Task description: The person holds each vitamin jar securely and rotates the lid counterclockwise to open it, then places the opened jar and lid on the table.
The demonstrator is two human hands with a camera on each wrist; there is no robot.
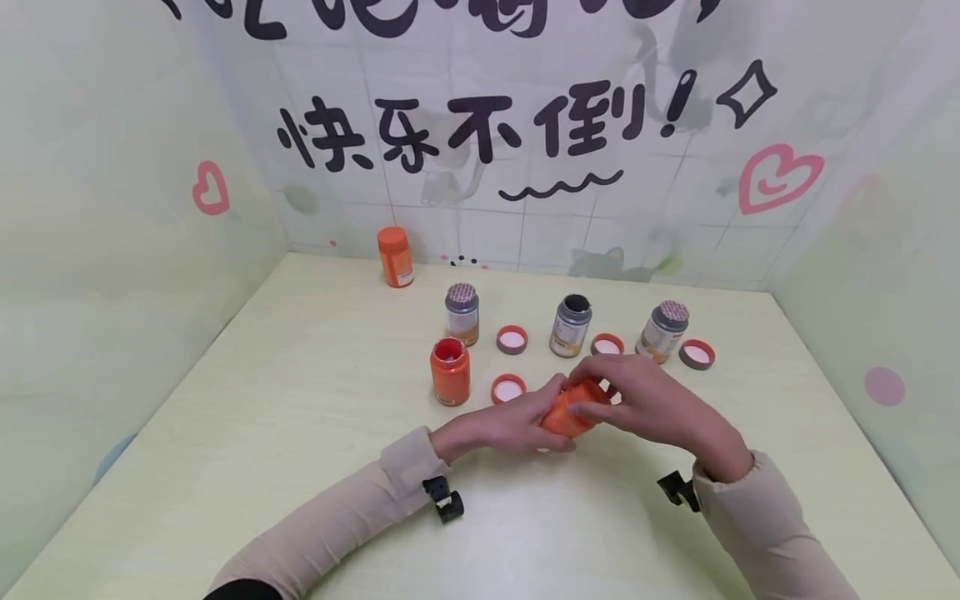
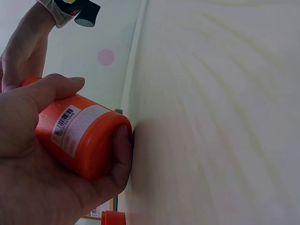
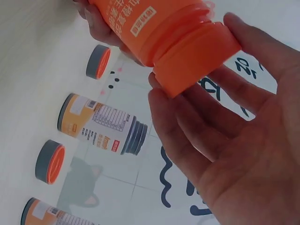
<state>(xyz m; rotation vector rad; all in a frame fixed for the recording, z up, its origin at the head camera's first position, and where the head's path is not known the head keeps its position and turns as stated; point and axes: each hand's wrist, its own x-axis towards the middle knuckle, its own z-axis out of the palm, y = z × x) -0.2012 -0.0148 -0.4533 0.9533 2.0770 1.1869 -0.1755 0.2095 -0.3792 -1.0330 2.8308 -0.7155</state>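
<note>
Head view: left hand (image 1: 517, 421) grips an orange screw-top bottle (image 1: 570, 412), right hand (image 1: 641, 396) its cap (image 3: 199, 61), three grey bottles (image 1: 570, 329) beyond.

The pale table (image 1: 337, 392) carries, beyond the left hand (image 1: 517, 423) and the right hand (image 1: 651, 400), three grey bottles (image 1: 570, 329) and three caps (image 1: 513, 339) near them. Beyond the left hand there are also another cap (image 1: 507, 388), an open orange bottle (image 1: 451, 377) and, farthest, a closed orange bottle (image 1: 396, 258).

We see a near orange bottle (image 3: 152, 28) with an orange lid (image 3: 199, 58), a far grey bottle (image 3: 101, 123) with a white-and-orange label (image 3: 110, 127), a pale yellow table (image 1: 315, 375) and, far right, a pink heart (image 1: 777, 185).
</note>
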